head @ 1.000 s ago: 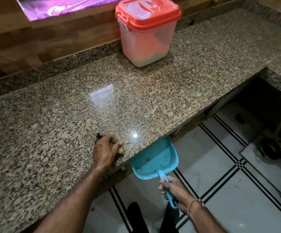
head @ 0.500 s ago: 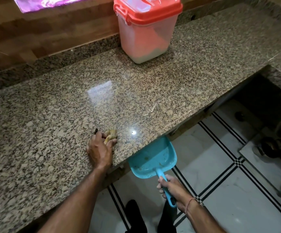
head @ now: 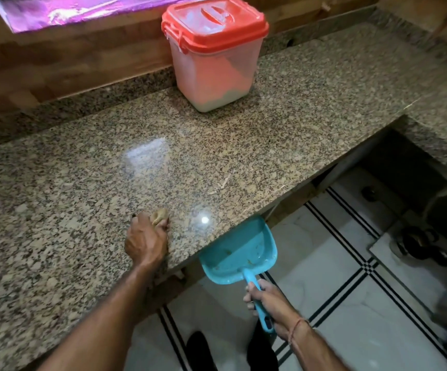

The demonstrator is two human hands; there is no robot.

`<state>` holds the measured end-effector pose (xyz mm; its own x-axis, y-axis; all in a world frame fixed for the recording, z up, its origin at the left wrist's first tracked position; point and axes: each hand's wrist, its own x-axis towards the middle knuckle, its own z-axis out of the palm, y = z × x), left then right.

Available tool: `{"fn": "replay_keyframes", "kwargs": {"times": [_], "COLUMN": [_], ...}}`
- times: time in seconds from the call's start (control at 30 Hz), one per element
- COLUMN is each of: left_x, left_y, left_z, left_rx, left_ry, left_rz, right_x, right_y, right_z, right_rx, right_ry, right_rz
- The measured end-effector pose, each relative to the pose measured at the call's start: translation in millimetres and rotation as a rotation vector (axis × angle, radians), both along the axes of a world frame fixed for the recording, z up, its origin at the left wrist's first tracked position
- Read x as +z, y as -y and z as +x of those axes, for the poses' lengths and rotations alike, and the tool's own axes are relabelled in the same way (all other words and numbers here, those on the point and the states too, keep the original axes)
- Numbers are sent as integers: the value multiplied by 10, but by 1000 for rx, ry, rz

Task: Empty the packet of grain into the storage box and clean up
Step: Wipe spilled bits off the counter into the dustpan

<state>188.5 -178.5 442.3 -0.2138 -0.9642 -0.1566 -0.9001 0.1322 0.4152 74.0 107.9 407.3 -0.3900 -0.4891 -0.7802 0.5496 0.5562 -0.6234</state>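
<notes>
A speckled brown granite worktop (head: 56, 210) is shown, with its front edge running diagonally towards the right.

1. Storage box. A translucent square plastic storage box (head: 211, 68) is placed at the back edge of the worktop, close against the wooden wall panel (head: 69, 62). It is closed by a red clip-on lid (head: 214, 20). A shallow layer of pale grain (head: 225, 99) is visible through the wall at the bottom of the box.

2. Left hand. The left hand (head: 146, 241) is laid on the worktop close to the front edge, well apart from the box. Its fingers are curled round a small crumpled tan cloth (head: 160, 216), which is held against the stone surface.

3. Right hand. The right hand (head: 266, 301) is closed round the handle of a turquoise plastic dustpan (head: 238, 250). The pan is held just below the front edge of the worktop, to the right of the left hand, with its open mouth tucked under the edge. A few brown specks (head: 249, 262) are seen inside the pan. A red thread (head: 296, 326) is worn on the right wrist.

4. Surroundings. A white tiled floor with black lines (head: 337, 277) is visible beneath the dustpan.
</notes>
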Motion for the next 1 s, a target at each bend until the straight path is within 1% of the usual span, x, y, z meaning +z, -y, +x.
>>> {"fn": "replay_keyframes", "kwargs": {"times": [0.07, 0.13, 0.23, 0.33, 0.4, 0.47, 0.53, 0.57, 0.6, 0.67, 0.73, 0.8, 0.87, 0.9, 0.97, 1.0], "left_x": [44, 109, 50, 42, 105, 152, 124, 132, 127, 138, 154, 142, 104, 102, 88, 92], "left_y": [-126, -367, -671, -704, -607, -420, -226, -174, -134, -124, -194, -340, -585, -717, -818, -746], "left_z": [-65, -307, -828, -1232, -1261, -1078, -860, -801, -816, -1014, -1397, -1863, -2323, -2492, -2660, -2676], "left_rx": [25, 5, -108, -165, -74, 98, 230, 281, 314, 340, 279, 131, -28, -74, -87, -55], "left_ry": [19, -27, -75, -158, -254, -221, -111, -78, -74, -148, -225, -294, -315, -345, -456, -514], "left_rz": [24, 50, 96, 188, 231, 159, 101, 107, 116, 124, 91, 66, 104, 146, 217, 213], "right_x": [-30, -62, -49, -43, -31, -27, -18, -18, -18, -27, -43, -67, -141, -157, -161, -158], "right_y": [51, 87, 109, 42, -74, -177, -245, -265, -271, -281, -289, -300, -299, -307, -316, -315], "right_z": [-78, -151, -284, -446, -600, -782, -990, -1075, -1149, -1268, -1352, -1432, -1516, -1539, -1570, -1610], "right_rx": [-6, 21, 97, 173, 197, 215, 231, 236, 236, 224, 225, 225, 229, 233, 232, 231], "right_ry": [23, 34, 27, 3, 11, 11, 9, 5, 3, 2, -3, -9, 2, 8, 20, 18], "right_rz": [-2, -7, -19, -13, -27, -43, -43, -42, -45, -50, -52, -57, -53, -42, -24, -25]}}
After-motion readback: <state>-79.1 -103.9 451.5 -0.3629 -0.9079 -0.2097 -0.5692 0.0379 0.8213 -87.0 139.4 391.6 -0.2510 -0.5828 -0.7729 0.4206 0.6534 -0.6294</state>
